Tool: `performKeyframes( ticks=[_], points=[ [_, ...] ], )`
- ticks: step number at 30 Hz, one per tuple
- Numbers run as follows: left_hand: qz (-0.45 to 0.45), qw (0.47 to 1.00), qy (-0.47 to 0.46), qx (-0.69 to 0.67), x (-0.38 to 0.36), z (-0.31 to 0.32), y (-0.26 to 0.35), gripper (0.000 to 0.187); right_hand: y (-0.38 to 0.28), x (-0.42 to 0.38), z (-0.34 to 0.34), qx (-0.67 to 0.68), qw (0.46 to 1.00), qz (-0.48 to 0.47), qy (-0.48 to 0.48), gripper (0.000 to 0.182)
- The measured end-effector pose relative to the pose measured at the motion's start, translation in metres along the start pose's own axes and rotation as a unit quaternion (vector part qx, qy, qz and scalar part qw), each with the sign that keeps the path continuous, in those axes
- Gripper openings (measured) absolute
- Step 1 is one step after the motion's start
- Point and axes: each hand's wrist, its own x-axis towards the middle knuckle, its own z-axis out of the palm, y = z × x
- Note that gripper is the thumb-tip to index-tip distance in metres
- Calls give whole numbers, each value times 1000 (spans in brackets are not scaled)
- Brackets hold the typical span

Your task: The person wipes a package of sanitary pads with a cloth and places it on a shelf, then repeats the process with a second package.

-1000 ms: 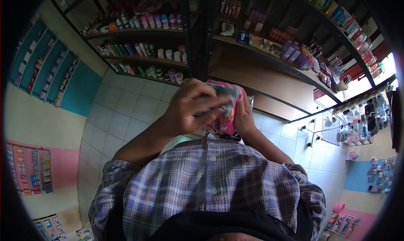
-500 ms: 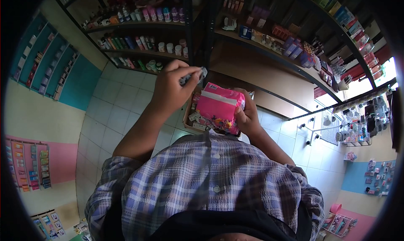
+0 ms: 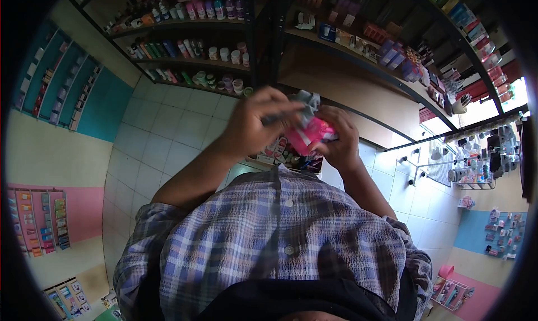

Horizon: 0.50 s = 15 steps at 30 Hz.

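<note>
My right hand (image 3: 341,139) is closed around a bright pink packet (image 3: 305,142), which is tilted in front of my chest. A grey cloth (image 3: 307,109) is bunched in my left hand (image 3: 260,122) and lies against the upper part of the packet. The fingers of my left hand are smeared by motion, and cloth and fingers cover part of the packet. Beneath both hands is a box (image 3: 260,164) with small packaged goods in it, partly hidden by the hands and packet.
Ahead stands a dark-framed rack whose brown wooden shelf (image 3: 336,91) lies just beyond my hands. Bottles and jars (image 3: 224,55) line the shelves at left. Boxed goods (image 3: 392,55) fill the upper right shelf. A wheeled stand (image 3: 414,167) is on the tiled floor at right.
My left hand has moved right with the grey cloth, from beside the packet onto it. The pink packet has been turned and tilted in my right hand, showing more of the box below.
</note>
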Motion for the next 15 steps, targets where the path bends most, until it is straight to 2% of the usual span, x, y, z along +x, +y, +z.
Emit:
performKeyframes(
  ticks=[1,2,3,4,5,6,7,8,9,10,11,12,13,14,15],
  points=[
    [3,1000,0,0,-6,4,1,19,3,-2,1,-16,999,18,40,71],
    [-34,999,-26,-16,-14,9,-2,19,5,-4,1,-18,999,17,43,71],
    [-71,996,-53,-32,-18,13,-8,19,7,-6,0,18,992,95,85,67],
    [-66,996,-55,-32,-22,13,-19,19,10,-9,-1,55,975,172,126,64],
    [-106,989,-103,-25,-28,9,-32,19,21,-17,-3,55,976,172,120,55],
    [-147,978,-149,-19,-30,3,-35,20,26,-20,-3,54,976,172,122,55],
    [-305,931,-154,-130,-28,-6,-40,26,29,-23,-2,225,931,251,138,54],
    [-305,931,-155,-130,-24,-7,-43,26,32,-26,-2,387,851,321,149,53],
    [-299,900,-10,-316,-19,-7,-44,29,27,-25,-4,524,741,395,140,60],
    [-276,819,137,-484,-16,-7,-44,33,23,-26,-2,524,741,396,140,60],
    [-277,819,137,-485,-12,-2,-44,33,18,-25,3,654,630,402,119,68],
    [-234,874,177,-388,-8,5,-42,35,13,-24,9,764,501,395,94,77],
    [-188,915,215,-285,-3,13,-40,38,-5,-13,13,762,513,386,87,82],
    [-188,915,215,-286,-1,20,-36,38,-20,-4,13,759,524,377,81,88],
    [-158,946,163,-232,-2,28,-28,39,-8,-17,19,799,504,328,-6,96]
  ],
)
